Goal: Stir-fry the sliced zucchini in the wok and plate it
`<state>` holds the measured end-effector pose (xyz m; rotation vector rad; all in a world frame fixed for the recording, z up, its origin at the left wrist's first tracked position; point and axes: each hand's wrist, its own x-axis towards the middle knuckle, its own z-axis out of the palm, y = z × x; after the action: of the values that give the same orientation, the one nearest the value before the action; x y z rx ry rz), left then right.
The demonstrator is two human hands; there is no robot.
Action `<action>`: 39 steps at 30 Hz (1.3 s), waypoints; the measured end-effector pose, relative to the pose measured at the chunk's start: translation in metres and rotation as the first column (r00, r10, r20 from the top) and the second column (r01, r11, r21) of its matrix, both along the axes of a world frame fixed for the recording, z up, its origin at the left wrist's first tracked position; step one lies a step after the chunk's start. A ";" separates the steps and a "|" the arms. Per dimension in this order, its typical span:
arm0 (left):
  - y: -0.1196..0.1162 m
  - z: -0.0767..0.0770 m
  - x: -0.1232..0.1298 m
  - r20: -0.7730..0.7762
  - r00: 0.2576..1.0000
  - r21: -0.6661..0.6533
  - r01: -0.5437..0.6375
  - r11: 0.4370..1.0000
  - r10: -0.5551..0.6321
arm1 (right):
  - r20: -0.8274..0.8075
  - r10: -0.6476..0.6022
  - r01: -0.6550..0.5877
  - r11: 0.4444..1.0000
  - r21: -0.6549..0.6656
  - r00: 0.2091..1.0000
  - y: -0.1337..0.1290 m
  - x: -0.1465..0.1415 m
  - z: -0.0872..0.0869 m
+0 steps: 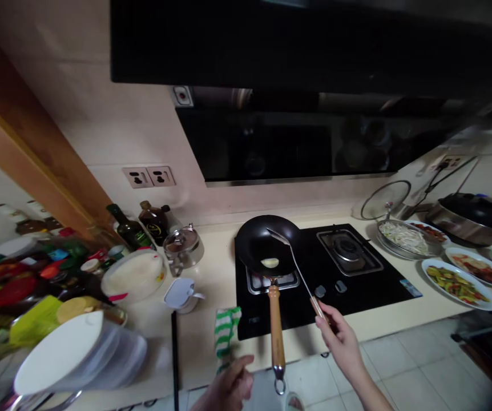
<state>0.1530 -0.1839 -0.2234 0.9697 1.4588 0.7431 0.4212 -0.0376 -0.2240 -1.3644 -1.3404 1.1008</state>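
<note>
My right hand (340, 337) is closed around the handle of a long metal spatula (299, 268), whose blade hangs over the right part of a black wok (250, 245). The wok sits on the left burner of the black gas hob (254, 319), its wooden handle (277, 331) pointing toward me. In its bowl lies a small pale yellowish patch (270, 262); what it is I cannot make out. My left hand (233, 385) is left of the wok handle, fingers loosely bent and apart, holding nothing visible. Just beyond it lies a green-and-white striped cloth (225, 331).
Plates of cooked food (460, 282) and a pan of bean sprouts (404, 237) line the right counter, with a large lidded pot (472, 220) behind. To the left stand a white lidded container (181, 295), a glass pot (182, 246), bottles (131, 228) and jars. A range hood (297, 45) overhangs.
</note>
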 end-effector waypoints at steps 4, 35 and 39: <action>0.031 -0.004 0.060 0.277 0.921 -0.062 -0.268 0.961 0.275 | 0.025 0.026 -0.027 0.998 0.056 0.999 0.019 0.018 -0.016; 0.033 -0.019 0.128 0.282 0.850 0.109 -0.490 0.865 0.445 | 0.884 0.208 -0.644 0.754 0.128 0.419 0.136 -0.003 0.063; 0.034 -0.015 0.124 0.276 0.873 0.135 -0.450 0.883 0.402 | 0.912 0.121 -0.580 0.802 0.143 0.393 0.144 -0.021 0.067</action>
<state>0.2771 -0.1503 -0.2382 0.6695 1.4160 1.3070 0.4002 0.1066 -0.1565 -1.3131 -2.5923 0.1573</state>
